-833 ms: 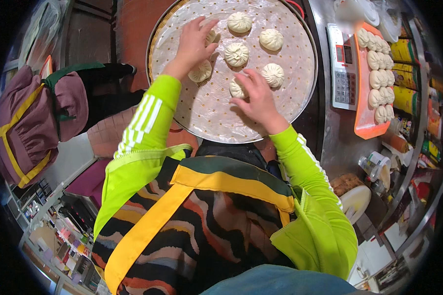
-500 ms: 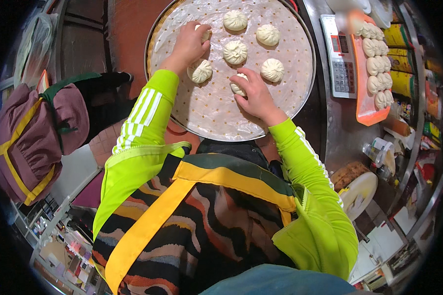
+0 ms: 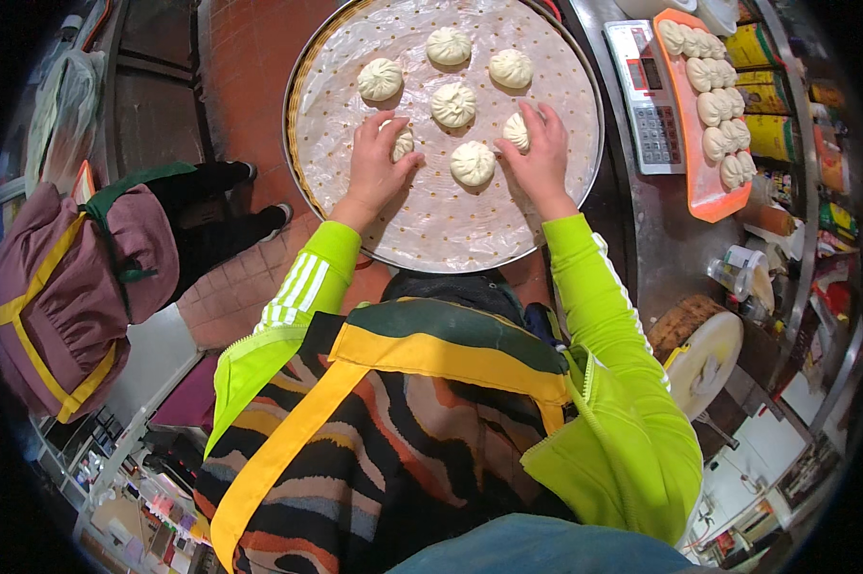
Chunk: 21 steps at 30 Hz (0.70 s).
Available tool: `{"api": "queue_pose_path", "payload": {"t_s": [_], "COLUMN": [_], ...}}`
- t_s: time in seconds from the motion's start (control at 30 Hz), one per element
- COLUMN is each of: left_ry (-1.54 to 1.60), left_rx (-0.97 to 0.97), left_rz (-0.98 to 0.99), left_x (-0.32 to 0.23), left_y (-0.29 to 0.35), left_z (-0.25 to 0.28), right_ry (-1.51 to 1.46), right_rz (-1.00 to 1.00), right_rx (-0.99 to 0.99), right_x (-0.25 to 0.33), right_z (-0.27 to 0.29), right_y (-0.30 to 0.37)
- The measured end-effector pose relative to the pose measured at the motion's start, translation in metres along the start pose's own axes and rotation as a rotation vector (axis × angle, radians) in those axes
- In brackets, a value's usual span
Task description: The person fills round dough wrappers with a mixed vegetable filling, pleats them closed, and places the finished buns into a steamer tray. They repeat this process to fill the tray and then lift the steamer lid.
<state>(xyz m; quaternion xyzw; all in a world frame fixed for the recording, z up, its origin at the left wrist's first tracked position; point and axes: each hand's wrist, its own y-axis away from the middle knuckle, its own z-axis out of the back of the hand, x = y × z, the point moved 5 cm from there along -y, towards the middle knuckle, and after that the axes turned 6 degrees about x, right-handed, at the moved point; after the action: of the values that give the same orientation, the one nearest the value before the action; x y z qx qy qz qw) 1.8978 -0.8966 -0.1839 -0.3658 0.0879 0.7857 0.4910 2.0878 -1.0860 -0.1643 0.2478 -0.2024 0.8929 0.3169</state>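
Observation:
My left hand (image 3: 374,170) curls its fingers and thumb round a pleated steamed bun (image 3: 403,143) on the left of a round steamer tray (image 3: 417,234). Part of that bun is hidden under the fingers. On the right, my right hand (image 3: 542,158) grips another pleated bun (image 3: 516,132) from its right side. Between the hands sits an untouched bun (image 3: 473,164), with a middle bun (image 3: 453,104) just beyond it. Farther off are a left bun (image 3: 380,79), a top bun (image 3: 449,46) and a right bun (image 3: 511,68), spaced apart on the perforated liner.
At the right, a metal counter (image 3: 663,215) holds a digital scale (image 3: 645,96) and an orange tray (image 3: 704,199) with several dough pieces in rows. Nearer stands a round board (image 3: 709,368). Another person (image 3: 68,277) in a mauve garment is at the left.
My left hand has come nearer, from the far-left bun to the one below it. My right hand has left the nearest bun and moved right and away to the right-hand bun.

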Motion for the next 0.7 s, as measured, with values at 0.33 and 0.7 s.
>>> {"api": "queue_pose_path", "payload": {"t_s": [0.33, 0.7], "left_ry": [0.039, -0.024], "left_rx": [-0.165, -0.154], "left_rz": [0.083, 0.112], "left_x": [-0.023, -0.039], "left_y": [0.001, -0.001], "left_z": [-0.029, -0.041], "right_ry": [-0.16, -0.307], "right_rz": [0.322, 0.358], "right_rx": [0.164, 0.279], "right_x": [-0.031, -0.057], "right_z": [-0.001, 0.028], "right_y": [-0.025, -0.037]}}
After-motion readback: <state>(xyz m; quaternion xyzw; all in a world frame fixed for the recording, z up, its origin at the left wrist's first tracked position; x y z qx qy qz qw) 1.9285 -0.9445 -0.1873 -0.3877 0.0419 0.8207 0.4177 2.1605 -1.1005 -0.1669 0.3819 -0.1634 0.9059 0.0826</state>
